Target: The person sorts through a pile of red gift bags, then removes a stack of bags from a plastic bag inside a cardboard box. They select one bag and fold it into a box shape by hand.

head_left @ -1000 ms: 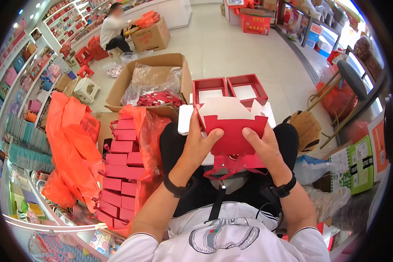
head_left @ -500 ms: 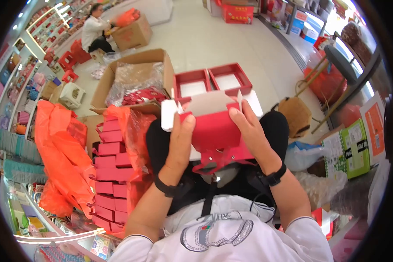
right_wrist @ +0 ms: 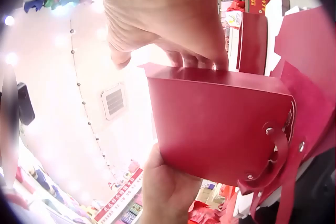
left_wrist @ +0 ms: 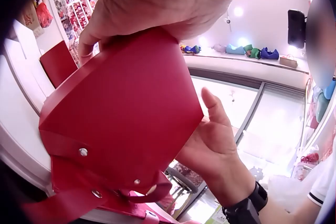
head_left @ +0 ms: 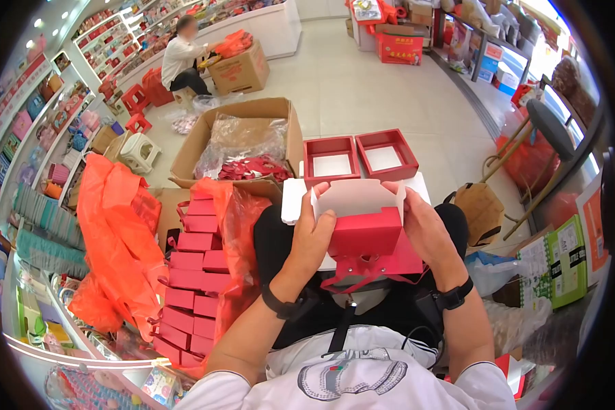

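A red gift box (head_left: 365, 232), part-folded with its pale inside facing up and ribbon handles hanging at the near end, is held over the lap between both hands. My left hand (head_left: 312, 236) grips its left side, thumb at the front corner and fingers behind the wall. On the other side my right hand (head_left: 427, 229) holds the right wall, fingers reaching round the back edge. The right thumb stands off the red panel in the left wrist view. Metal rivets (left_wrist: 83, 152) fix the ribbon (right_wrist: 281, 150) to the box.
Two red trays (head_left: 331, 156) with white bottoms stand ahead on a white board (head_left: 295, 195). At the left, several finished red boxes (head_left: 195, 279) fill an orange plastic bag (head_left: 116, 239). Behind it is an open carton (head_left: 290, 130) with red ribbons. A stool (head_left: 550, 130) stands right; another person (head_left: 181, 58) sits far off.
The box's upright walls now stand folded more squarely. Both thumbs have left the front panel; the left hand moved to the left corner and the right hand to the right side.
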{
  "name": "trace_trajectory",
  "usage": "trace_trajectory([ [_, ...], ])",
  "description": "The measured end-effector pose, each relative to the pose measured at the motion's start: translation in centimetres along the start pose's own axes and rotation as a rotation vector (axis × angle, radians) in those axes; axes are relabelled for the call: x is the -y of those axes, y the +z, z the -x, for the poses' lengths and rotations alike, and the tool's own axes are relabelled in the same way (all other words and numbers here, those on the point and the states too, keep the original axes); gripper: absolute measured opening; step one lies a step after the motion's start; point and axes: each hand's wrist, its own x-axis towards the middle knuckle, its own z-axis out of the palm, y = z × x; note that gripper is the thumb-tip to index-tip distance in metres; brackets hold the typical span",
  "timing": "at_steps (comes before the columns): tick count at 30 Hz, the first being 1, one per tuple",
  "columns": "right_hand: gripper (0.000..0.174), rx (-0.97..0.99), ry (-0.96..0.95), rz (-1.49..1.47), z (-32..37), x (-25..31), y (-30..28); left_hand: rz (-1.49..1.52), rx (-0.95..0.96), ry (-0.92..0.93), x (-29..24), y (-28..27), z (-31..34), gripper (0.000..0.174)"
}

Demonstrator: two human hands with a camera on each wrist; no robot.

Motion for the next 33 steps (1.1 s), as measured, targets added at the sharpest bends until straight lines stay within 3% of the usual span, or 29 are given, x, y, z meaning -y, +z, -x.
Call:
trace_trajectory([
  [6, 0.046, 0.006, 0.066, 0.337, 0.1, 0.4, -0.1, -0.190, 0.094, 0.178, -0.7, 0.1, 0.5, 0.061],
  [9, 0.045, -0.001, 0.099, 0.473, -0.4, 1.2, 0.1, 0.063, 0.129, 0.204, -0.4, 0.2, 0.9, 0.057],
  [13, 0.046, -0.061, 0.218, 0.600, -0.5, 2.4, 0.6, 0.089, 0.171, -0.019, -1.7, -0.6, 0.2, 0.050],
  [16, 0.047, 0.012, 0.148, 0.769, -1.0, 2.2, 0.1, 0.023, 0.198, -0.107, -1.3, -1.4, -0.3, 0.045],
  [19, 0.066, 0.062, 0.172, 0.922, -1.8, 2.3, -0.3, -0.119, 0.259, -0.133, -1.6, -1.9, -1.1, 0.042],
  [21, 0.047, 0.013, 0.141, 0.814, -1.7, 2.0, 0.0, -0.174, 0.288, -0.138, -1.6, -2.2, -1.4, 0.041],
  [24, 0.049, -0.071, 0.132, 0.691, -1.3, 1.2, -0.2, -0.017, 0.246, -0.153, -2.1, -1.5, -1.4, 0.039],
  [26, 0.051, -0.062, 0.085, 0.624, -1.2, 0.8, -0.7, -0.016, 0.207, -0.110, -1.3, -1.7, -1.2, 0.047],
  [33, 0.037, -0.081, -0.100, 0.328, -1.0, -1.0, -0.1, 0.057, 0.117, 0.049, -1.2, -0.8, -0.4, 0.046],
])
